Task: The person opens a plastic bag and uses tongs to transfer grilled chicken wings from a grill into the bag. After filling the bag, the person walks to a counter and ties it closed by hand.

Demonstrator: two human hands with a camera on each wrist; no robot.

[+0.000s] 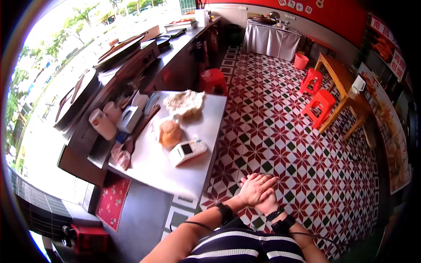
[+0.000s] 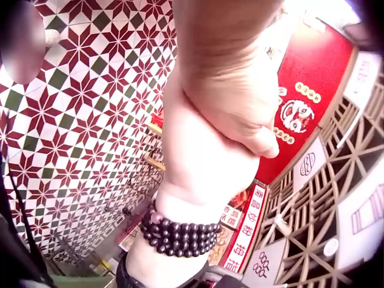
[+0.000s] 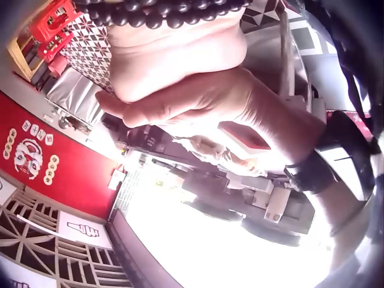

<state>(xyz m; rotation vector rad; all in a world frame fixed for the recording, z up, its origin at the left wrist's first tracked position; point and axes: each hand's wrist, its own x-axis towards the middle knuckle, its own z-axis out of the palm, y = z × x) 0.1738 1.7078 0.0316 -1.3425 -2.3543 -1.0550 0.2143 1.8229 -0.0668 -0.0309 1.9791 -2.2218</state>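
Lying on the worktop [image 1: 175, 180] at ten o'clock, the white device [image 1: 187, 151] has its dark screen facing up, probably for easy reading. Well apart, at its four o'clock, the left hand [image 1: 251, 192] folds over the right hand [image 1: 268, 204]; both are pressed together with relaxed fingers, apparently just resting. Between ten and eleven from the device sits a blurred round brown item [image 1: 169, 133]; a crumpled pale cloth [image 1: 185, 103] lies at twelve, perhaps kept back for working room. Farther out, at one o'clock, red stools [image 1: 323, 101] stand beside a wooden table [image 1: 343, 79], likely for seating.
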